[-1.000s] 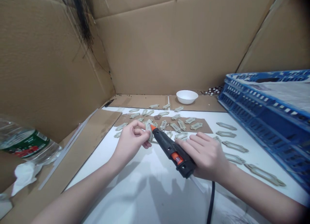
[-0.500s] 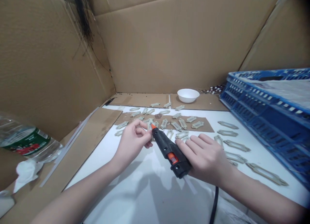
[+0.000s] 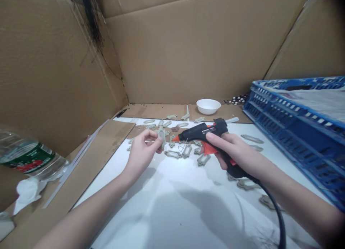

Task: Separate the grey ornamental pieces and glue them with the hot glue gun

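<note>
My left hand pinches a small pale, frame-shaped piece upright between thumb and fingers. In my right hand is a black and orange hot glue gun, its orange tip pointing left, a short gap away from the held piece. A clear glue stick sticks out of the gun's back, and a black cord runs down from its handle. Under and around the gun, several similar pale pieces lie on the white table and on a brown cardboard strip. A thin thread hangs near the tip.
A white bowl stands at the back, with small dark and white bits to its right. The blue plastic crate fills the right side. On the left lie a bottle with a green label and crumpled white tissue. Cardboard walls surround the table.
The glue gun has turned from pointing away from me to lying sideways, and its tip has drawn off the held piece. My left hand has shifted slightly left, still holding the piece.
</note>
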Tool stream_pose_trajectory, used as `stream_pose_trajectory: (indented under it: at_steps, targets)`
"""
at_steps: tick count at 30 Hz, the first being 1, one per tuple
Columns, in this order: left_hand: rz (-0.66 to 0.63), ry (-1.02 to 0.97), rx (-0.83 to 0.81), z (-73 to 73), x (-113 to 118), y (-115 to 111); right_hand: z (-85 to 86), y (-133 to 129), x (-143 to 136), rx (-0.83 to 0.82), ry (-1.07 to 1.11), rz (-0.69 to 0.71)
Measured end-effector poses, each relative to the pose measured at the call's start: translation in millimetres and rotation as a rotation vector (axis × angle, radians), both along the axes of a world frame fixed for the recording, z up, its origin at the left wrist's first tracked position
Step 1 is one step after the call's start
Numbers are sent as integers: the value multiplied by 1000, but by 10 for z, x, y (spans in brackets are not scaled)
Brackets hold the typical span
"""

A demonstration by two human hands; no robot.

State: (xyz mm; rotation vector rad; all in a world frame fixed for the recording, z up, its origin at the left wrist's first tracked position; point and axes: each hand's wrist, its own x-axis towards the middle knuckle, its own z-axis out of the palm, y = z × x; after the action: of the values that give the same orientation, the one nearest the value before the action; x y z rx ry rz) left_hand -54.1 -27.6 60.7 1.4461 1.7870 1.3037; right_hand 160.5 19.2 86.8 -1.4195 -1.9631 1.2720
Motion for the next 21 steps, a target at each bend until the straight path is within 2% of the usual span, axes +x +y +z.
stream_pose_trajectory:
  at_steps: [5, 13, 21]
  targets:
    - [-37, -14, -41, -50, -26, 13, -11, -8, -11, -62, 36, 54]
    - [-50, 2, -32, -46, -7, -18, -80, -24, -33, -36, 46, 68]
    - [-45, 85, -42, -39, 11, -34, -63, -40, -50, -18, 35, 86]
